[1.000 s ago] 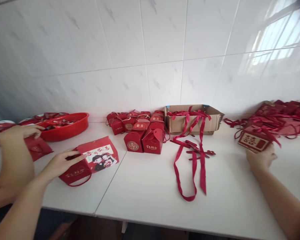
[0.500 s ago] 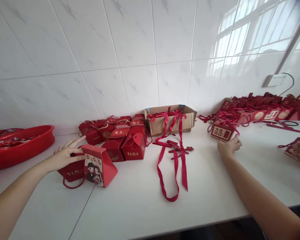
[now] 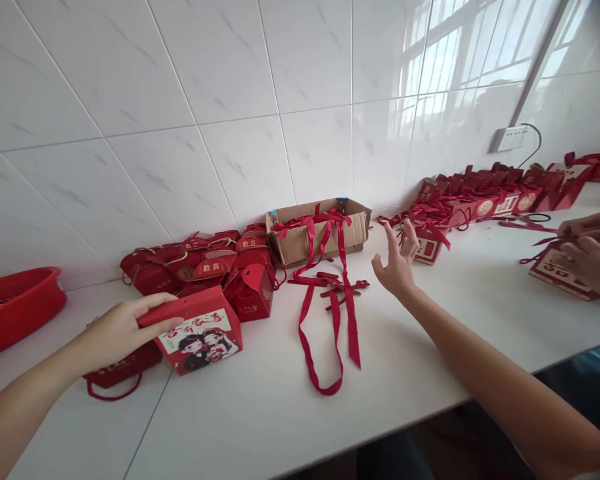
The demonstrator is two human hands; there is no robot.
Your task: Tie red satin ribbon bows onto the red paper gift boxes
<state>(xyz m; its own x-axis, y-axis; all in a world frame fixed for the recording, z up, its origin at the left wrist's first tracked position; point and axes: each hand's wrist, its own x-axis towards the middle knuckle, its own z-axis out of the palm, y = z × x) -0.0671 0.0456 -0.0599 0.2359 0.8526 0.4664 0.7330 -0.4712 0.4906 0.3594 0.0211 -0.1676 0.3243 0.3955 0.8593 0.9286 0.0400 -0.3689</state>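
My left hand [image 3: 117, 327] grips the top edge of a red gift box with a cartoon couple on its front [image 3: 199, 337], standing on the white table [image 3: 405, 373]. A flat red handled bag [image 3: 120, 370] lies just under that hand. My right hand [image 3: 397, 263] hovers above the table with its fingers spread, holding nothing, close to a small red box with a ribbon [image 3: 427, 245]. Red ribbons [image 3: 330, 320] trail over the table between my hands.
A cluster of closed red gift boxes [image 3: 215, 267] stands by the wall beside a cardboard box [image 3: 317, 233] draped with ribbons. A red basin [image 3: 15, 307] sits far left. More boxes [image 3: 500, 190] line the right wall. Another person's hands [image 3: 587, 250] work on a flat box [image 3: 563, 273].
The view has swung right. My left hand tipped the couple box upright and now grips its top. My right hand let go of the small ribboned box and lifted, fingers spread.
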